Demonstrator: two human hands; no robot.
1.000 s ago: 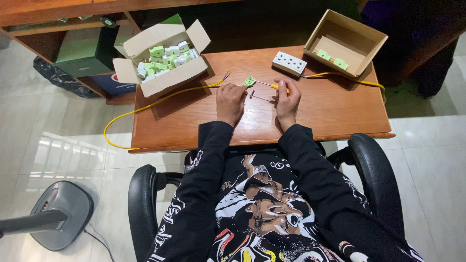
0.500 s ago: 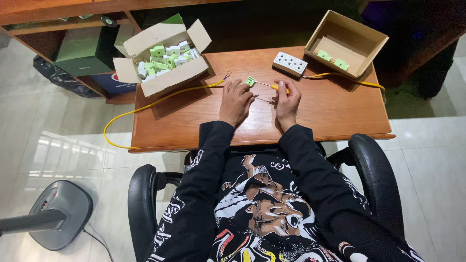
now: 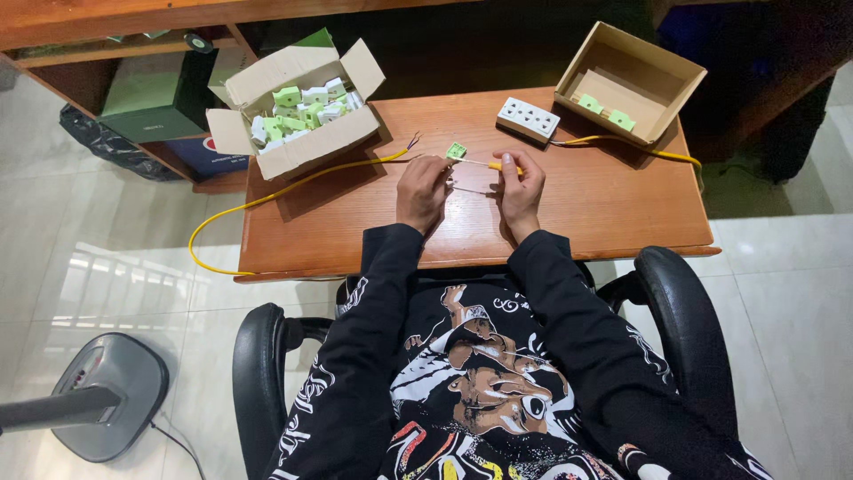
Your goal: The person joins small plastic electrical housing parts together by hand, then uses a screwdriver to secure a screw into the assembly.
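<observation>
My left hand (image 3: 421, 192) and my right hand (image 3: 521, 188) rest close together on the wooden table (image 3: 604, 204). The right hand grips a yellow-handled screwdriver (image 3: 494, 165). Its tip points left at a small green socket part (image 3: 456, 151) lying on the table. The left hand's fingers pinch the end of a thin wire (image 3: 471, 189) that runs between the two hands. A yellow cable (image 3: 293, 185) with bare ends lies just left of the left hand.
An open cardboard box (image 3: 302, 147) of green and white parts stands at the table's back left. A white multi-socket block (image 3: 528, 120) and a second open box (image 3: 662, 76) with a few green parts stand at the back right. A fan base (image 3: 107, 391) stands on the floor.
Almost nothing has changed. My left hand shifted slightly right and back again, and both hands keep their grip beside the green part.
</observation>
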